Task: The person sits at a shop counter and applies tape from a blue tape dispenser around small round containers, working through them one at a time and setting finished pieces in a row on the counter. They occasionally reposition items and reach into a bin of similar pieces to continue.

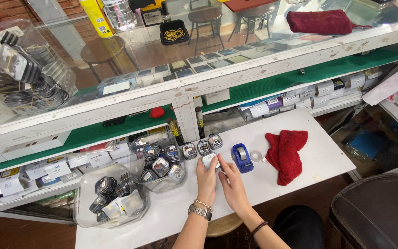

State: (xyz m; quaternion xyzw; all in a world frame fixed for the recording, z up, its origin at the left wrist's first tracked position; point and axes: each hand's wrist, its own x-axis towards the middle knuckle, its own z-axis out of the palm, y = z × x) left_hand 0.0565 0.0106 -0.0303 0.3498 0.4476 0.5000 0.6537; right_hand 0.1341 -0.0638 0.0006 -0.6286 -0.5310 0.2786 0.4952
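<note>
Holding a small clear box (209, 160) on the white table (300, 138), the left hand (207, 177) pinches its side while the right hand (231, 182) pinches its other edge with fingertips. It looks light, hard and a bit slippery, so the edges seem best to grip. A blue tape holder (241, 157) sits just beside it, with a red cloth (286, 154) nearby.
</note>
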